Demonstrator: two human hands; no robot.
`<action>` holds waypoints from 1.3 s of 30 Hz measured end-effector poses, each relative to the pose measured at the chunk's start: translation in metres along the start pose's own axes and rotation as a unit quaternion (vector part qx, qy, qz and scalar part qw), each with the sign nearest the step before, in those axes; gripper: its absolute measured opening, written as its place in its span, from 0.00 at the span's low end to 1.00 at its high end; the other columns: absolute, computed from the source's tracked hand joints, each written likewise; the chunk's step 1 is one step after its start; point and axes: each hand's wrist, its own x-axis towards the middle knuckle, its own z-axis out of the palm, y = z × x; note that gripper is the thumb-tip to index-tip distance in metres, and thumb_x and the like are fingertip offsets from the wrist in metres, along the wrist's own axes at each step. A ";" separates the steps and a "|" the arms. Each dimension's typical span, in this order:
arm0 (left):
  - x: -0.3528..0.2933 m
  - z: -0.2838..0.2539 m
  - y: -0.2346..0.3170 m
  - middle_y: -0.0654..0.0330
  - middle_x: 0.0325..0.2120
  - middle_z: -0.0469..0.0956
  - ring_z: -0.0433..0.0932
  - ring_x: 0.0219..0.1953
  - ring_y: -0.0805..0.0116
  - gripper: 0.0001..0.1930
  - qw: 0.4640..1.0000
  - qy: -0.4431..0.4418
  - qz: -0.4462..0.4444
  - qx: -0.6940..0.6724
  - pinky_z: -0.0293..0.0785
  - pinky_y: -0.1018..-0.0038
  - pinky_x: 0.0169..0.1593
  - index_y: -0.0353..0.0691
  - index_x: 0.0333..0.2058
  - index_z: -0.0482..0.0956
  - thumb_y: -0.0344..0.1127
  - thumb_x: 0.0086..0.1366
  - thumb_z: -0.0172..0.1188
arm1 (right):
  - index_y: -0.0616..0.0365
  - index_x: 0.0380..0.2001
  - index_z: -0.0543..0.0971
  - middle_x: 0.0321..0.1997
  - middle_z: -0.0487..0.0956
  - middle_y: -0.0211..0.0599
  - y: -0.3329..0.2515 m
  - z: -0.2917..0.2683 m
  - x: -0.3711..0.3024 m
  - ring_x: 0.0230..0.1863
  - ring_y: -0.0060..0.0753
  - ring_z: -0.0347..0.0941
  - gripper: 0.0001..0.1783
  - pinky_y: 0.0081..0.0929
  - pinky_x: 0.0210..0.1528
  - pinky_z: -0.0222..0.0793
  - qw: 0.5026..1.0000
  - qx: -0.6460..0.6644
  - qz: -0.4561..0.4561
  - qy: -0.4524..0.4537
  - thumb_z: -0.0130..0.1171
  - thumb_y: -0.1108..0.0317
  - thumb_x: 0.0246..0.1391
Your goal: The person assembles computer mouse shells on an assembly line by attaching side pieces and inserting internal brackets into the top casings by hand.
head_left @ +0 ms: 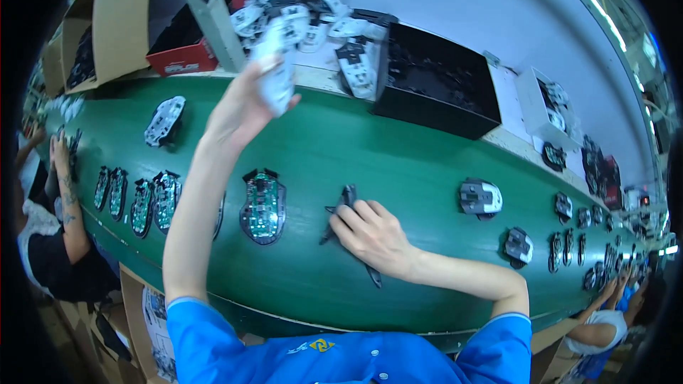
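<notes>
My left hand (240, 110) is raised over the far edge of the green conveyor belt (370, 149) and is shut on a white mouse shell (274, 75), blurred by motion. It is close to a heap of white and black mouse shells (313, 18) on the shelf behind the belt. My right hand (373, 235) rests on the belt, fingers curled over a dark, thin black mouse part (346, 203) lying flat. Just left of it sits an open mouse base with a green circuit board (263, 208).
Several open mouse bases (139, 203) lie in a row at the left, assembled grey mice (480, 197) at the right. A black tray (437, 82), a red box (185, 43) and cardboard boxes (107, 21) stand behind the belt. Other people's arms (67, 206) work at both ends.
</notes>
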 end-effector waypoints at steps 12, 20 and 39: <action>-0.208 0.039 -0.044 0.61 0.37 0.63 0.56 0.22 0.79 0.31 0.902 0.037 -0.264 -0.339 0.54 0.85 0.15 0.36 0.53 0.55 0.50 0.60 0.57 | 0.59 0.38 0.68 0.34 0.75 0.35 0.046 -0.095 -0.020 0.32 0.24 0.76 0.14 0.25 0.33 0.77 0.594 0.725 0.348 0.023 0.51 0.58 0.60; -0.215 0.093 -0.069 0.62 0.36 0.67 0.65 0.24 0.81 0.40 0.956 0.007 -0.258 0.136 0.53 0.88 0.15 0.42 0.59 0.53 0.40 0.51 0.65 | 0.61 0.42 0.65 0.37 0.72 0.40 0.006 -0.137 -0.076 0.22 0.25 0.74 0.18 0.22 0.18 0.74 0.390 0.851 0.338 -0.099 0.51 0.57 0.60; -0.206 0.128 -0.088 0.51 0.58 0.53 0.56 0.61 0.60 0.55 0.963 -0.155 -0.150 0.162 0.58 0.67 0.60 0.42 0.64 0.39 0.27 0.42 0.68 | 0.59 0.39 0.80 0.31 0.75 0.33 -0.009 -0.125 -0.083 0.32 0.29 0.70 0.28 0.24 0.33 0.66 0.902 0.401 0.129 0.090 0.75 0.68 0.28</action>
